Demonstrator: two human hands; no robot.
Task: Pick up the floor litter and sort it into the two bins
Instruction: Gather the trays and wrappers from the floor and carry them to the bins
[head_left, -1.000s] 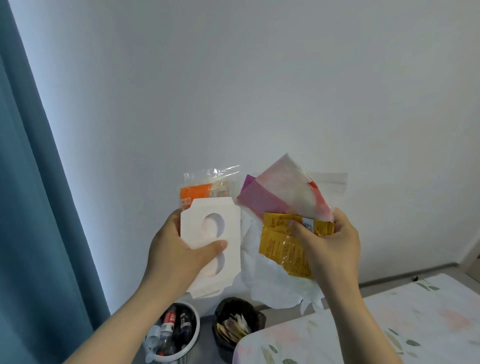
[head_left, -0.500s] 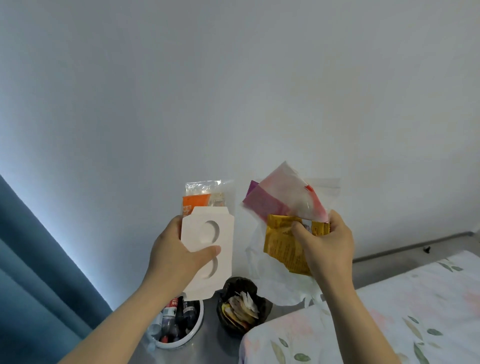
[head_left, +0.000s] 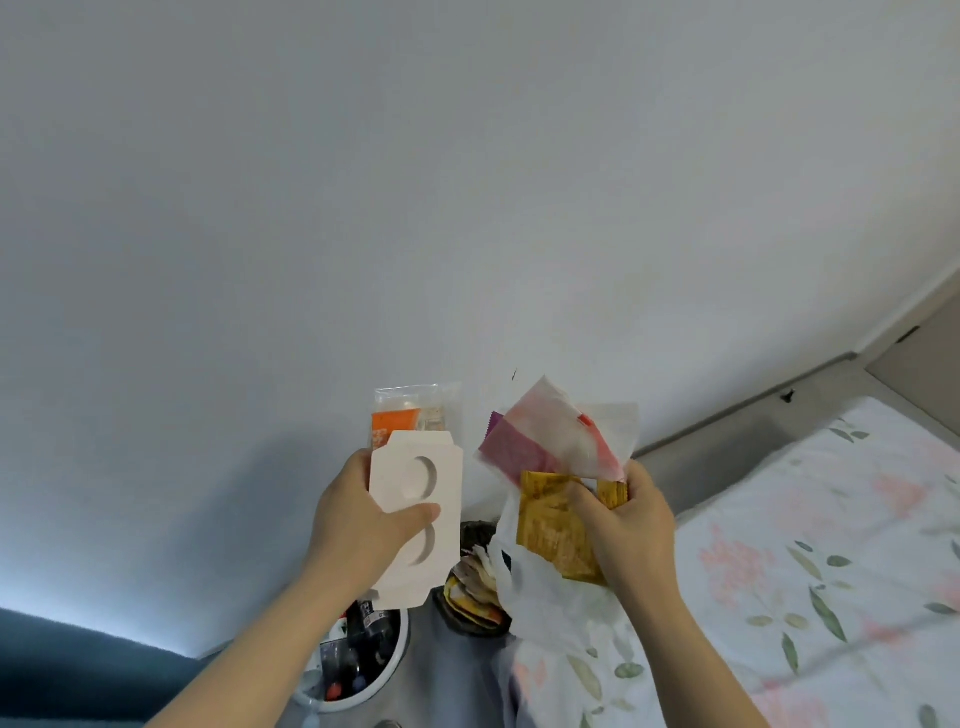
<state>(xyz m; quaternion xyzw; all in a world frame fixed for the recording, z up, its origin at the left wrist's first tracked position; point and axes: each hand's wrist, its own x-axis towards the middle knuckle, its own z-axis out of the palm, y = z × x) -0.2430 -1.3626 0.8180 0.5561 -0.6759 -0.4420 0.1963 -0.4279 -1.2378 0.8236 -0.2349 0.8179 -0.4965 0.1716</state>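
Here, writing: print on the wrappers is too blurred to read.
Left hand (head_left: 358, 525): grips white card tray (head_left: 415, 519) and orange wrapper (head_left: 397, 422).
Right hand (head_left: 626, 525): pinches yellow wrapper (head_left: 550, 530), pink wrappers (head_left: 540, 441).
White bin (head_left: 363, 670): at 6 o'clock.
Black bin (head_left: 470, 587): beside it.

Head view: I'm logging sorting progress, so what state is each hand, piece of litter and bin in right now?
left hand: shut on white card tray, held up.
white card tray: upright, orange packet behind it.
right hand: shut on a bunch of wrappers.
yellow wrapper: crumpled, pinched by the thumb.
pink wrapper: fanned out above the hand.
white bin: open, holds bottles.
black bin: open, holds wrappers.
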